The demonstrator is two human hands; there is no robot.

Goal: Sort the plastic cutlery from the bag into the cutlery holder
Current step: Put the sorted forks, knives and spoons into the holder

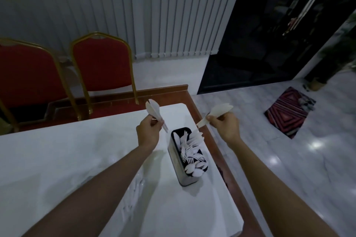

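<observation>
White vertical blinds and two red padded chairs with gold metal frames back a white rectangular worktop standing on a pale marble floor, where a red striped mat lies well apart. Near the worktop's right edge stands a tall rectangular metal cutlery holder, its dark compartments crowded with white plastic spoons, forks and knives. Above and just beyond it, the left hand is closed around a bunch of white plastic spoons, bowls up; the right hand is closed around a second white plastic bunch. A clear plastic bag lies flat on the worktop beneath the left forearm.
</observation>
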